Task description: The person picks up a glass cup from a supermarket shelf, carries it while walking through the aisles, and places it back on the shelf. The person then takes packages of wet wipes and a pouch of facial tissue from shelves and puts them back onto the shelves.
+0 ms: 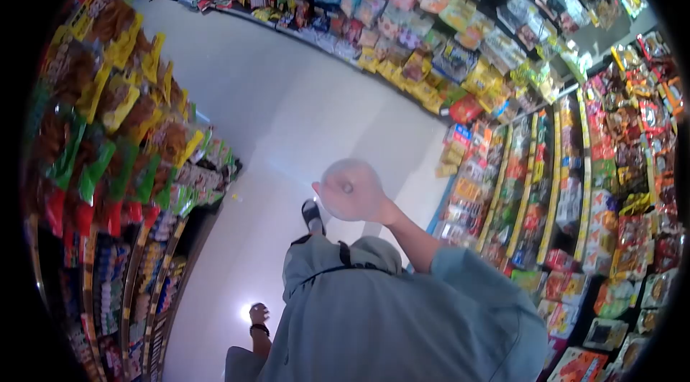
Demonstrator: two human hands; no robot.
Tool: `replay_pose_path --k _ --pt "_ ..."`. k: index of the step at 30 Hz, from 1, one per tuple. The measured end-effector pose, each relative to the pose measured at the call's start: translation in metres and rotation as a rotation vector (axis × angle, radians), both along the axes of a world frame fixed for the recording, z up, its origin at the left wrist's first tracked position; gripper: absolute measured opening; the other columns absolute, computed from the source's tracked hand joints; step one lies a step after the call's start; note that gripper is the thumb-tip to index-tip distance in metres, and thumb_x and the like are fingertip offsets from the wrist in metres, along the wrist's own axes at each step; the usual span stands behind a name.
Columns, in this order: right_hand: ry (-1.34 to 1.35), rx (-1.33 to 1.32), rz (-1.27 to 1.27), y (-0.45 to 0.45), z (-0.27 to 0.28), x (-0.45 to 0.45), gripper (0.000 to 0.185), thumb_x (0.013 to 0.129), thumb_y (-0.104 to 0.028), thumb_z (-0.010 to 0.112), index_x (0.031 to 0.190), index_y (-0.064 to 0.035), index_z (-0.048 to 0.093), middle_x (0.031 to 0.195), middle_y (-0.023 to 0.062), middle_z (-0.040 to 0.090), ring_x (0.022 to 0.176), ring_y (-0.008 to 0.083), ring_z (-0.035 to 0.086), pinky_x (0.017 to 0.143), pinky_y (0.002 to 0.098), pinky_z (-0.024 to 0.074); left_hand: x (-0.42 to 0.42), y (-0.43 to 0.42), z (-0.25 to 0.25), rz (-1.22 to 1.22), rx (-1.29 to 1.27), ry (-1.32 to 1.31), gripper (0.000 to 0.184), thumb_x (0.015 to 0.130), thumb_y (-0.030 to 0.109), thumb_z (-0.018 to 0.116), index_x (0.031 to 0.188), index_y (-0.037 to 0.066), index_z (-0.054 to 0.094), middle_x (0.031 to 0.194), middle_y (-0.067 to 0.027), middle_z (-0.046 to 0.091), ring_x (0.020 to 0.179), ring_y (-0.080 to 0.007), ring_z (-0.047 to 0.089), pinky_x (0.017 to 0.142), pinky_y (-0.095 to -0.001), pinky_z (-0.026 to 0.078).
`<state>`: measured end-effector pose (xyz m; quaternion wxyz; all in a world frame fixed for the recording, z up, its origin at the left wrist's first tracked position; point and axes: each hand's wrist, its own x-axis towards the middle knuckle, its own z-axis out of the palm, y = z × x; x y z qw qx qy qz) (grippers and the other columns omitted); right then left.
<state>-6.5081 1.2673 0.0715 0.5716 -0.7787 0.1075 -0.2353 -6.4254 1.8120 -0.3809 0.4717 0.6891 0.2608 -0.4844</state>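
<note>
In front of my body my right hand [359, 204] is closed on a clear round thing [350, 166]. From above it looks like a see-through cup or lid with a small dark spot in its middle, but its exact kind I cannot make out. Low at my left side hangs my left hand [259, 312], with a dark band at the wrist. Its fingers are loosely bent and apart, with nothing visible in them. My grey-green clothing [374, 317] and one dark sandal [313, 217] show below.
Hanging snack bags [122, 123] crowd a rack on my left, above shelves of small packets [136, 274]. Across the pale floor [287, 94], a long shelf of colourful packets [402, 30] runs along the far side. More stocked shelves [546, 188] stand close on my right.
</note>
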Motion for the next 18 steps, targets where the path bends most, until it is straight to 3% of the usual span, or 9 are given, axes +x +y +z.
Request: replay_pose_path --k 2,4,7,8,11,14,16,18 --pt "0.042 -0.126 -0.038 -0.038 -0.001 0.024 0.040 0.088 -0.013 0.068 0.058 -0.0031 0.043 0.055 0.0004 0.036 0.054 0.0089 0.031 0.049 0.0287 0.0270 0.070 -0.093 -0.008 -0.074 0.061 -0.264 0.020 0.095 0.020 0.055 0.111 0.010 0.060 0.083 -0.0072 0.066 0.066 -0.0163 0.064 0.049 -0.0279 0.049" --pt "0.060 -0.103 -0.095 -0.068 -0.021 0.041 0.039 0.088 -0.012 0.068 0.059 -0.0031 0.044 0.056 0.0005 0.036 0.055 0.0094 0.032 0.049 0.0290 0.0272 0.135 -0.199 -0.021 -0.073 0.008 -0.319 0.023 0.092 0.016 0.055 0.114 0.009 0.059 0.083 -0.0076 0.066 0.065 -0.0158 0.063 0.048 -0.0274 0.049" --pt "0.113 -0.053 -0.214 -0.107 -0.056 0.054 0.037 0.086 -0.011 0.069 0.059 -0.0025 0.045 0.057 0.0017 0.037 0.057 0.0101 0.033 0.050 0.0302 0.0289 0.210 -0.352 -0.036 -0.361 -0.147 -0.451 0.027 0.087 0.014 0.059 0.113 0.006 0.062 0.081 -0.0081 0.066 0.061 -0.0148 0.061 0.048 -0.0281 0.049" --pt "0.185 -0.006 -0.285 -0.117 -0.069 0.055 0.035 0.085 -0.011 0.071 0.060 -0.0020 0.048 0.058 0.0028 0.039 0.058 0.0106 0.035 0.051 0.0311 0.0307 0.224 -0.405 -0.022 -0.523 -0.130 -0.595 0.027 0.087 0.014 0.060 0.113 0.005 0.065 0.081 -0.0087 0.068 0.064 -0.0153 0.063 0.054 -0.0295 0.052" --pt "0.248 0.140 -0.348 -0.148 -0.105 0.054 0.027 0.084 -0.015 0.074 0.069 -0.0004 0.057 0.062 0.0039 0.049 0.060 0.0122 0.042 0.054 0.0324 0.0373 0.250 -0.544 0.042 -0.697 -0.401 -0.794 0.028 0.090 0.013 0.061 0.115 0.002 0.064 0.087 -0.0133 0.070 0.078 -0.0188 0.068 0.069 -0.0321 0.054" --pt "0.273 0.304 -0.342 -0.181 -0.116 0.065 0.020 0.083 -0.016 0.076 0.082 -0.0010 0.063 0.073 0.0027 0.059 0.067 0.0126 0.051 0.062 0.0307 0.0448 0.253 -0.637 0.123 -0.818 -0.577 -0.799 0.026 0.093 0.010 0.061 0.118 0.003 0.062 0.091 -0.0090 0.069 0.083 -0.0162 0.066 0.076 -0.0307 0.053" --pt "0.336 0.328 -0.362 -0.209 -0.128 0.083 0.021 0.082 -0.016 0.077 0.091 -0.0013 0.064 0.083 0.0033 0.063 0.075 0.0124 0.056 0.069 0.0298 0.0479 0.256 -0.675 0.140 -0.837 -0.668 -0.692 0.028 0.093 0.010 0.062 0.120 0.005 0.061 0.093 -0.0057 0.069 0.085 -0.0139 0.065 0.078 -0.0295 0.053" --pt "0.353 0.353 -0.334 -0.247 -0.141 0.110 0.026 0.082 -0.015 0.078 0.099 -0.0013 0.065 0.091 0.0047 0.067 0.083 0.0123 0.060 0.076 0.0295 0.0498 0.263 -0.706 0.167 -0.863 -0.809 -0.564 0.045 0.090 0.004 0.066 0.133 0.005 0.050 0.109 -0.0081 0.065 0.095 -0.0144 0.064 0.084 -0.0276 0.052"
